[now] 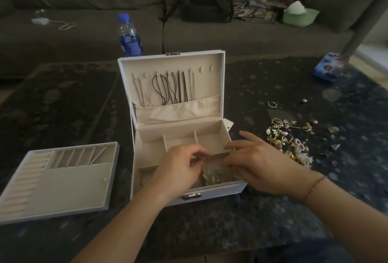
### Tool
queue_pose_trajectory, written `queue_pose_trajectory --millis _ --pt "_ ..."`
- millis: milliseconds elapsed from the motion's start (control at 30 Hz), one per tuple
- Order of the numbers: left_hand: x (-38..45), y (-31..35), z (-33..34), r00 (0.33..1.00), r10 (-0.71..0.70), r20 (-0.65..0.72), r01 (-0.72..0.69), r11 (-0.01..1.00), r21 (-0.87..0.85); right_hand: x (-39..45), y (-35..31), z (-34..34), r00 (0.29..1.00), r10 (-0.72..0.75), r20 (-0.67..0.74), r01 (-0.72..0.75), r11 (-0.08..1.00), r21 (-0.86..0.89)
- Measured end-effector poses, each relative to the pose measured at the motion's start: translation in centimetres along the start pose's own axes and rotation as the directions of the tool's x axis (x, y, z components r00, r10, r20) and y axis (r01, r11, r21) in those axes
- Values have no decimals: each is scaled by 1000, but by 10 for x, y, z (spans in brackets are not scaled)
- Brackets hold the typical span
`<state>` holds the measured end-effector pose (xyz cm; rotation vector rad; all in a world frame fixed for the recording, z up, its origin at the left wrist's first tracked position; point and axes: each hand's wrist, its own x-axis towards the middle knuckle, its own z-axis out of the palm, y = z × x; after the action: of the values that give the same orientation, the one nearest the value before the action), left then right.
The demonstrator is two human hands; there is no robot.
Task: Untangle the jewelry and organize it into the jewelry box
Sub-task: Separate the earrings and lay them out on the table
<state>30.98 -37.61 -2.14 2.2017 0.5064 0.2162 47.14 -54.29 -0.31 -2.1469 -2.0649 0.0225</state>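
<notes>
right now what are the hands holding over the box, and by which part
Both hands hold a small clear plastic bag over the jewelry box. The left hand and right hand pinch its top edge with their fingers.

Dim interior, seen looking forward and down. A dark, mottled worktop [63,103] with a speckled stone-like surface fills the foreground. Behind it runs a grey-brown fabric sofa [88,31], its seat split by 1 vertical seam into 2 cushions. On the seat: a black backpack [204,0], a stack of magazines [258,11], a green tissue box [299,17] and a white charger with cable [39,20]. A plastic water bottle [129,35] with a blue cap stands at the worktop's far edge. Pale floor [375,38] shows at right, more brightly lit.
</notes>
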Motion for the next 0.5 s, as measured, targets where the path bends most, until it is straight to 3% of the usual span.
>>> queue_pose_trajectory --millis 100,233,367,500 --pt "-5 -4 1 999 -47 -23 46 999 -5 -9 -7 6 999 13 47 -15 999 36" --pt "-10 0 1 992 -66 109 71 997 -43 -16 -16 10 983 -13 183 4 999 47" --pt "-4 11 5 989 -17 150 26 998 -64 -19 -24 18 999 21 -25 -19 998 57" --pt "7 27 19 981 -3 194 0 1000 13 -28 -29 29 958 80 -274 -69 996 49"
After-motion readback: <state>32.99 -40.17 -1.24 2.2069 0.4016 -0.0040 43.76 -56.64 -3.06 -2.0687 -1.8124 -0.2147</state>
